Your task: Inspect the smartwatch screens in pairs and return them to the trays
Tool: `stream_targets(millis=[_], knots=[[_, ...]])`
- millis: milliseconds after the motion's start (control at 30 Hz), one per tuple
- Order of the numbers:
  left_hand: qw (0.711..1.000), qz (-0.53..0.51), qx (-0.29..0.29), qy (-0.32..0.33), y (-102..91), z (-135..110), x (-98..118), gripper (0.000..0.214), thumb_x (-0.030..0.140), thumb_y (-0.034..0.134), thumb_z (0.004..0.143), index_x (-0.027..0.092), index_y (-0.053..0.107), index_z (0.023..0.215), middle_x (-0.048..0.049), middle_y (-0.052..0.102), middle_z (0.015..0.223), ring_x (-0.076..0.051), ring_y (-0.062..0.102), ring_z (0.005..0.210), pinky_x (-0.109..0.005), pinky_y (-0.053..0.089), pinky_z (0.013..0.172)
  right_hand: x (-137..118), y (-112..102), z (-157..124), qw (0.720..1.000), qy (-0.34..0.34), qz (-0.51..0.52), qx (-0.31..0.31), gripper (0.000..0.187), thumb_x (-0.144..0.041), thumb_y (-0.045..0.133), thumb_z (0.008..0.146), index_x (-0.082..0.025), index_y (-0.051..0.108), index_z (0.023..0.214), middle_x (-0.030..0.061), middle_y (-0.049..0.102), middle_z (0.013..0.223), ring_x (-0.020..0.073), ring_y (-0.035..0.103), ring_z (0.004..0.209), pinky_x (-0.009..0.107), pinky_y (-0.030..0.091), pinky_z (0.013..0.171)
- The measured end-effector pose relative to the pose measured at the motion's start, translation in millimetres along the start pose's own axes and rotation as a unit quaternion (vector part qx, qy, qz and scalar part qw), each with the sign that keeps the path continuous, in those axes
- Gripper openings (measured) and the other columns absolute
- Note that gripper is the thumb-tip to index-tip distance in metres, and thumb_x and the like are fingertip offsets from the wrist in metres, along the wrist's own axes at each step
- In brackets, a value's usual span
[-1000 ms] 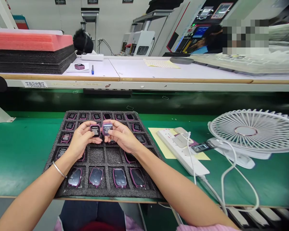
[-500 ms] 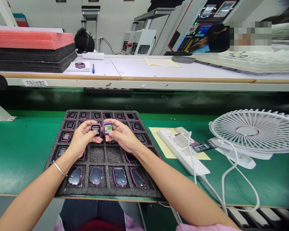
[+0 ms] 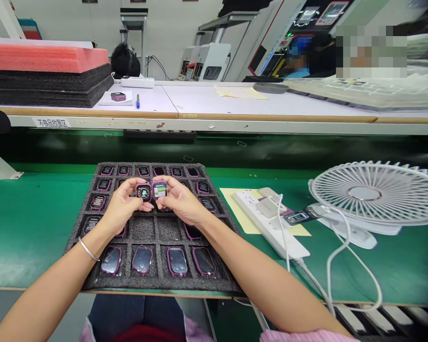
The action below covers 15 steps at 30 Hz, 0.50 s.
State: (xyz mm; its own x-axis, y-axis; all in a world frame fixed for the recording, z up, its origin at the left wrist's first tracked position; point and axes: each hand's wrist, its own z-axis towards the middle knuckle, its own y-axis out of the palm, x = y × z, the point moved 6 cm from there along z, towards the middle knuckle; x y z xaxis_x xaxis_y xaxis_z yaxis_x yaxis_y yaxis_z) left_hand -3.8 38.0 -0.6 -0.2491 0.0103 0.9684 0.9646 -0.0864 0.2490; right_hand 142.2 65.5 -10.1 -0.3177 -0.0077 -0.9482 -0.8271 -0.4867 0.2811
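Note:
A black foam tray [image 3: 153,228] with square pockets lies on the green bench in front of me. Most pockets hold small purple-rimmed watch bodies [image 3: 177,261], screens up. Over the tray's middle, my left hand [image 3: 123,206] pinches one watch body [image 3: 143,192] whose screen shows a dark dial. Beside it, my right hand [image 3: 180,202] grips a second watch body [image 3: 160,189] with a lit white and green screen. The two watches almost touch. A silver bangle [image 3: 87,251] circles my left wrist.
To the right lie a white power strip [image 3: 271,225] on yellow paper, a plugged-in charger [image 3: 299,217], white cables and a white fan [image 3: 376,192]. Behind, a raised white shelf carries stacked foam sheets [image 3: 46,78], a purple watch and a pen. People work at the far back.
The left-hand watch's screen changed from white text to a dark dial. The right-hand watch's screen lit up white and green. Both hands stayed in place.

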Motion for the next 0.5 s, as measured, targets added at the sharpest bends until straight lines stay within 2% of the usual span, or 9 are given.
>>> stream_targets(millis=[167,267,367,500], knots=[[1.000,-0.007,-0.004,-0.009,0.5,-0.2,1.1,0.046,0.016,0.070,0.062,0.019,0.057,0.107,-0.0018,0.065,0.103,-0.013,0.071,0.062,-0.032,0.062,0.066,1.7,-1.0,0.2,1.000,0.001,-0.006,0.007,0.048,-0.017,0.079,0.068,-0.024,0.060,0.111,-0.0015,0.061,0.094,0.0089,0.056,0.061,0.025,0.050,0.058],[1.000,-0.003,0.000,-0.005,-0.3,0.1,1.4,0.050,0.016,0.070,0.062,0.020,0.056,0.110,-0.0004,0.065,0.096,-0.011,0.067,0.062,-0.027,0.057,0.063,2.3,-0.8,0.0,1.000,0.006,-0.006,0.002,0.048,-0.017,0.078,0.069,-0.023,0.059,0.112,-0.0003,0.064,0.095,0.0096,0.057,0.062,0.026,0.051,0.059],[0.999,0.014,0.023,0.026,-3.4,1.6,2.2,0.055,0.016,0.073,0.063,0.020,0.056,0.115,0.0018,0.064,0.089,-0.008,0.058,0.063,-0.020,0.047,0.058,2.9,0.0,-0.1,1.000,0.009,-0.004,-0.006,0.049,-0.016,0.077,0.069,-0.023,0.057,0.113,0.0014,0.067,0.099,0.0102,0.058,0.064,0.027,0.051,0.061],[0.996,0.039,0.060,0.054,-8.1,2.7,3.2,0.050,0.017,0.077,0.064,0.021,0.059,0.110,0.0020,0.060,0.087,-0.010,0.052,0.070,-0.020,0.042,0.061,3.5,1.0,-0.9,1.000,0.010,-0.007,-0.009,0.049,-0.014,0.075,0.070,-0.023,0.057,0.114,0.0022,0.069,0.102,0.0104,0.059,0.065,0.027,0.051,0.062]])
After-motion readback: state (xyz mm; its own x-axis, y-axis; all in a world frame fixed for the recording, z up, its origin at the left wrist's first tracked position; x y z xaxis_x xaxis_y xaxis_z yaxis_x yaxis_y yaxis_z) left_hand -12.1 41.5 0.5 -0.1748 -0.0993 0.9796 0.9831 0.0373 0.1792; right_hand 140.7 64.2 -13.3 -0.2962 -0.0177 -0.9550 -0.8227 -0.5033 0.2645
